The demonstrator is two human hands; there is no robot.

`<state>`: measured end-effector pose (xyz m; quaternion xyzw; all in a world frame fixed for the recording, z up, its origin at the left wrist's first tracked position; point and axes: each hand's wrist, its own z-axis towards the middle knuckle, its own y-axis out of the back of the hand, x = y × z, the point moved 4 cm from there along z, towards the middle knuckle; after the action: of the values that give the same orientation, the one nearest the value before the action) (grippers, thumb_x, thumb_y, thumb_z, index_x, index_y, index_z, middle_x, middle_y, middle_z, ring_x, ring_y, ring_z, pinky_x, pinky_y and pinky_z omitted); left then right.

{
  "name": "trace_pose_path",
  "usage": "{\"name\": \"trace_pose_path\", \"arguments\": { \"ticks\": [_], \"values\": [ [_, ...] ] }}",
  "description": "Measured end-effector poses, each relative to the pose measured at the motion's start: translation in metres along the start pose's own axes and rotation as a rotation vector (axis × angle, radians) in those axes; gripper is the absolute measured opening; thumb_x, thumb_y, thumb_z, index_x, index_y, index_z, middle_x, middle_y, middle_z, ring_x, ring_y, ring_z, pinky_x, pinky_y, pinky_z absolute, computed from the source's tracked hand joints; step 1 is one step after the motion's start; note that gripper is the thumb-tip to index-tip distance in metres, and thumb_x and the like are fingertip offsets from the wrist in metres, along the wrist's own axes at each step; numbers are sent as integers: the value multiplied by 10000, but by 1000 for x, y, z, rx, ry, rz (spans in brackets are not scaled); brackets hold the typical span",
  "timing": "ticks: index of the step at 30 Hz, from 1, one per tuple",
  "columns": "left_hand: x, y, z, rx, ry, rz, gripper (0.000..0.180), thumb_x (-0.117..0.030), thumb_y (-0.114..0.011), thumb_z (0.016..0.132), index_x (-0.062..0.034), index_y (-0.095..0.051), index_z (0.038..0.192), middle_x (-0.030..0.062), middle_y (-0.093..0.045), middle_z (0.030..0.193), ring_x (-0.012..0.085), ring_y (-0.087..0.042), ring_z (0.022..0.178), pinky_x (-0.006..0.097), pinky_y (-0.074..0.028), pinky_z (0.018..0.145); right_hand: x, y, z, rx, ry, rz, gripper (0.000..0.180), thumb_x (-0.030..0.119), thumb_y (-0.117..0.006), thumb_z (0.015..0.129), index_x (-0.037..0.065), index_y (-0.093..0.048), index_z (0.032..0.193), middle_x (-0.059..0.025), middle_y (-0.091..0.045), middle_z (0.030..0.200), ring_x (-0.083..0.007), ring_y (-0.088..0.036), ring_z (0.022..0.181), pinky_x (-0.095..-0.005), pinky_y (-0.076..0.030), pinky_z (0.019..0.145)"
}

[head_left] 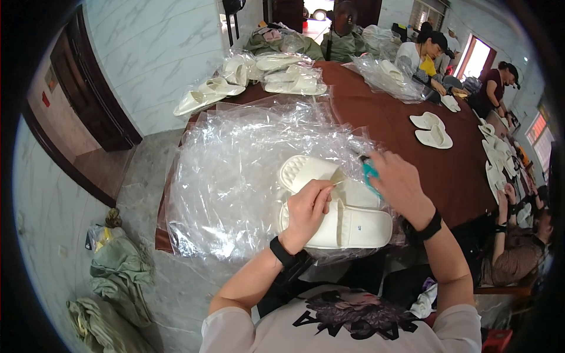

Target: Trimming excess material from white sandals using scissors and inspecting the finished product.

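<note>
Two cream slippers lie side by side on a pile of clear plastic bags [218, 176], toes to the left: a far slipper [306, 169] with a quilted upper and a near slipper [368, 228] with a small dark mark on its insole. My left hand [307, 209] is over them, thumb and forefinger pinched at the far slipper's upper edge. A thin yellowish bit shows at those fingertips, too small to name. Just right of the slippers, my right hand [400, 182] is closed round teal-handled snips [371, 176], whose dark tip points away from me.
Several cream slippers [294, 80] in plastic lie at the table's far left. Another pair [432, 130] rests on the brown tabletop [388, 126]. Co-workers [421, 56] handle slippers along the right side. Green sacks [118, 270] stand on the floor at left.
</note>
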<state>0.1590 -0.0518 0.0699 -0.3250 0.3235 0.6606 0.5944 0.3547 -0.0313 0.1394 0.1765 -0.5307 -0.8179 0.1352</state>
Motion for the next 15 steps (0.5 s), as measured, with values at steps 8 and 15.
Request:
{"name": "trace_pose_path", "arguments": {
  "ticks": [8, 15],
  "values": [
    [0, 3, 0, -22, 25, -78, 106, -7, -564, 978, 25, -665, 984, 35, -591, 665, 70, -539, 513, 214, -410, 471, 6, -2, -10, -119, 70, 55, 309, 67, -669, 759, 53, -619, 1063, -122, -593, 995, -298, -582, 1014, -394, -526, 824],
    [-40, 33, 18, -105, 146, -388, 172, -87, -477, 1034, 19, -612, 1045, 49, -579, 729, 121, -579, 565, 239, -471, 531, 57, -49, -23, -29, 125, 239, 362, 100, -651, 761, 86, -622, 1122, -48, -612, 965, -240, -607, 948, -370, -522, 798]
  ]
}}
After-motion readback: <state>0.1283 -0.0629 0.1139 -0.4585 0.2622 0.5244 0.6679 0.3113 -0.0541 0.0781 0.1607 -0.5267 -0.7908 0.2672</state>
